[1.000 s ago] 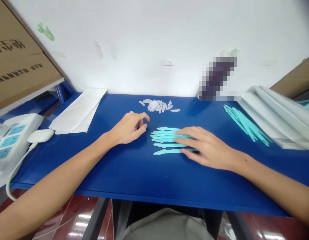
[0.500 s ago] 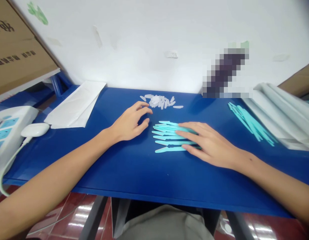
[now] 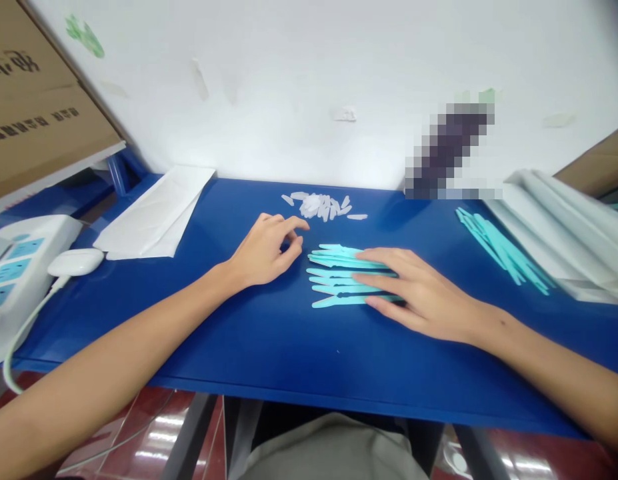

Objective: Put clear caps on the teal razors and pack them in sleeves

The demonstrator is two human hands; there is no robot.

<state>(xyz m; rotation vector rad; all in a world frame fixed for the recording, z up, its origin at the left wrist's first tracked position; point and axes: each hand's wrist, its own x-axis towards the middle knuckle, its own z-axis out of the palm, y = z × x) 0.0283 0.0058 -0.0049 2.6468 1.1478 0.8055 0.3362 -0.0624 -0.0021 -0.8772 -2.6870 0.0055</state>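
Note:
Several teal eyebrow razors (image 3: 333, 291) lie side by side on the blue table, their narrow ends pointing left. My right hand (image 3: 413, 287) rests over their right ends with its fingers spread, hiding that part. My left hand (image 3: 269, 250) hovers left of the razors, holding nothing. Its thumb and index finger are apart, while the other fingers curl in. Beyond both hands is a small pile of translucent whitish blade covers (image 3: 316, 205).
More teal razors (image 3: 506, 250) lie at the right beside grey-white plastic bags (image 3: 563, 227). At the left are a flat white bag (image 3: 153, 213), a power strip (image 3: 26, 267) with a plugged-in white charger (image 3: 76, 262), and a cardboard box (image 3: 43, 100). A white wall (image 3: 289, 87) stands behind.
The fingers of my left hand have curled in a little more. My right hand stays spread over the razors, and the farther razors appear slightly more bunched. The view has shifted a little.

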